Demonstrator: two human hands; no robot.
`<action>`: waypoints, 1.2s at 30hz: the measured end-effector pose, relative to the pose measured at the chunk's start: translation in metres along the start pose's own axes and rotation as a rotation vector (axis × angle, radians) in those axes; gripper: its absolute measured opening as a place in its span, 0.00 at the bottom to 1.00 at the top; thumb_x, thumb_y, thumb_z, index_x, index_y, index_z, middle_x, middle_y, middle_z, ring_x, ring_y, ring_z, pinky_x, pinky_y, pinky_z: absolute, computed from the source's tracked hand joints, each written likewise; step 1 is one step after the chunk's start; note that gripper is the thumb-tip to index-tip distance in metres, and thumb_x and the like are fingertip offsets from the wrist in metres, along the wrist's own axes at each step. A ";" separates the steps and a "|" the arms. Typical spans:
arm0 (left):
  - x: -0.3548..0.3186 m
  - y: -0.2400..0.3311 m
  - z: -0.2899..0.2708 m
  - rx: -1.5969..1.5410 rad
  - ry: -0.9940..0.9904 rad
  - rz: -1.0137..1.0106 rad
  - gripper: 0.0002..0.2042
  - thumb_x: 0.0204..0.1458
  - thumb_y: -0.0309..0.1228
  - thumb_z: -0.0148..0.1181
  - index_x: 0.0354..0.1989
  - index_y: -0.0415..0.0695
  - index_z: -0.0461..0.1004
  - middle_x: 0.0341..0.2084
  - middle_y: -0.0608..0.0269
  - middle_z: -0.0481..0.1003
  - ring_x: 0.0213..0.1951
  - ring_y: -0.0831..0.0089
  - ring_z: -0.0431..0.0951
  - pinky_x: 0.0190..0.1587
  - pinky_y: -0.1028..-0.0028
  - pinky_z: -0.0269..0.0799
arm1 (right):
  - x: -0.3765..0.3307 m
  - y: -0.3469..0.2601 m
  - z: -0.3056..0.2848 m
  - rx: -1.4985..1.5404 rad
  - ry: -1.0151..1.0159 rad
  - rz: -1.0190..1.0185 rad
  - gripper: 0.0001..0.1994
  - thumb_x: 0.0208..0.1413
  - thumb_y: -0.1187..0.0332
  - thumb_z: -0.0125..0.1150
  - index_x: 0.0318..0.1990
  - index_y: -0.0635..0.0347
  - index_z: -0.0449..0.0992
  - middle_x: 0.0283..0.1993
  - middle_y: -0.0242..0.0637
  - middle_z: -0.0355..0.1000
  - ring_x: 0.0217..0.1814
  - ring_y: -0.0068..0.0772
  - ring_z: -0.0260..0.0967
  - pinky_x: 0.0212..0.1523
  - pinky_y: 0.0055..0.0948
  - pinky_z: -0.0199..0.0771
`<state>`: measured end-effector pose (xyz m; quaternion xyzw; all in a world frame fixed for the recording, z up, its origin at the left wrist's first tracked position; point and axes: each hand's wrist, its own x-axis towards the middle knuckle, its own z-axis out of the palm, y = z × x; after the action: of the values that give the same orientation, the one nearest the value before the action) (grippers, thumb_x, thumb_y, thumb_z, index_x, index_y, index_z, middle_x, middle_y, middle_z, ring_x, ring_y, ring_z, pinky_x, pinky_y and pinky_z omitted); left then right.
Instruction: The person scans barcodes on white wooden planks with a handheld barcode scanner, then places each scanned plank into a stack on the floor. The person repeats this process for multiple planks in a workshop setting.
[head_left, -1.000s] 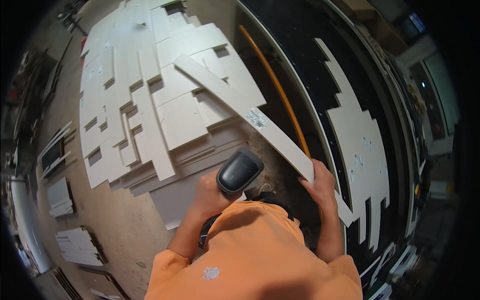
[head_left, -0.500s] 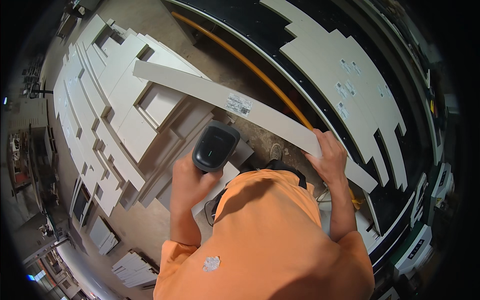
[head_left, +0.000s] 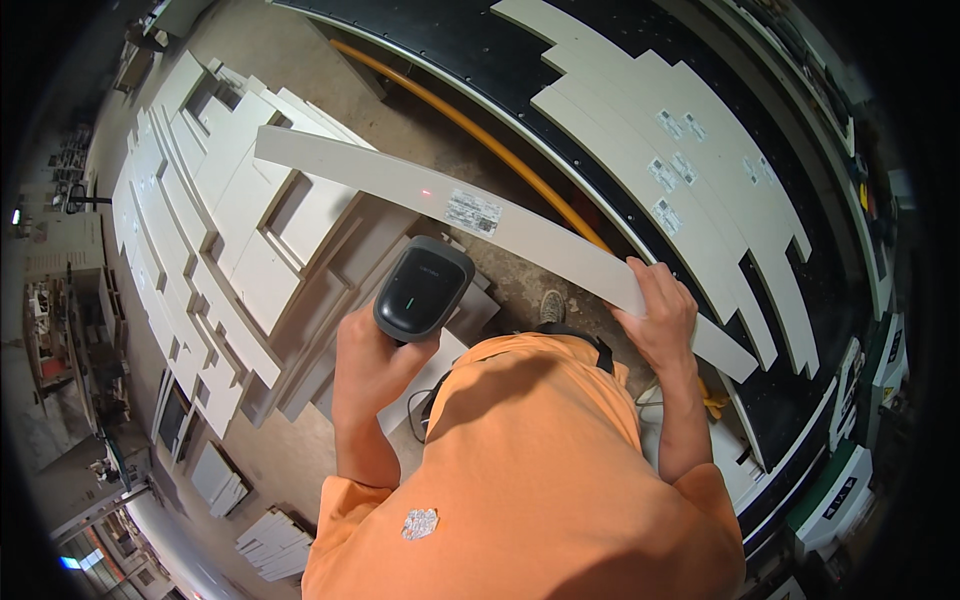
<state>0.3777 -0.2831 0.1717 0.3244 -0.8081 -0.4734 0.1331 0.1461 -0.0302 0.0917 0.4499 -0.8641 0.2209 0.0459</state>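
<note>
Wrapped round the handle of a black handheld barcode scanner (head_left: 425, 290), my left hand (head_left: 378, 362) is closed at the left of my body. A small green light glows on the scanner's top. My right hand (head_left: 660, 312) grips a long, narrow pale board (head_left: 550, 248) near its right end, thumb on the near edge and fingers over the far edge. The board slants from the stacked panels at left to the black table at right. A printed label (head_left: 473, 212) sits on its face, and a red light spot (head_left: 427, 192) shows just left of that label.
Stacks of pale panels (head_left: 240, 270) stand at left. A black-topped table (head_left: 450, 60) on the right bears labelled boards (head_left: 620, 110), with an orange bar (head_left: 480, 140) along its near side. More boards (head_left: 275, 545) lie on the floor at lower left.
A red light spot now shows on the board beside its label. The scanner and my left hand have shifted slightly left. My right hand keeps its grip.
</note>
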 end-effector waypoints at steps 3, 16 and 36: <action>0.003 0.003 0.002 0.006 0.012 0.020 0.05 0.39 0.26 0.62 0.24 0.38 0.75 0.11 0.68 0.68 0.15 0.82 0.66 0.19 0.76 0.61 | -0.001 0.002 -0.002 0.011 0.010 0.003 0.32 0.32 0.70 0.79 0.52 0.55 0.76 0.37 0.37 0.71 0.37 0.43 0.74 0.37 0.37 0.74; 0.031 -0.025 0.030 -0.078 -0.098 -0.135 0.06 0.42 0.26 0.63 0.28 0.37 0.77 0.18 0.68 0.73 0.23 0.80 0.72 0.28 0.75 0.68 | -0.020 0.025 0.012 0.059 -0.005 0.132 0.31 0.36 0.66 0.80 0.53 0.56 0.75 0.41 0.38 0.72 0.41 0.46 0.75 0.42 0.39 0.76; 0.101 -0.038 0.219 -0.414 -0.572 -0.344 0.10 0.51 0.30 0.65 0.35 0.35 0.77 0.24 0.62 0.78 0.26 0.75 0.77 0.31 0.75 0.72 | -0.045 0.103 0.041 -0.162 0.224 0.188 0.27 0.42 0.64 0.79 0.51 0.62 0.77 0.49 0.42 0.66 0.50 0.45 0.64 0.49 0.44 0.66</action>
<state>0.2030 -0.2133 0.0170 0.2763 -0.6339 -0.7130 -0.1160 0.0955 0.0382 0.0070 0.3342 -0.9070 0.2025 0.1572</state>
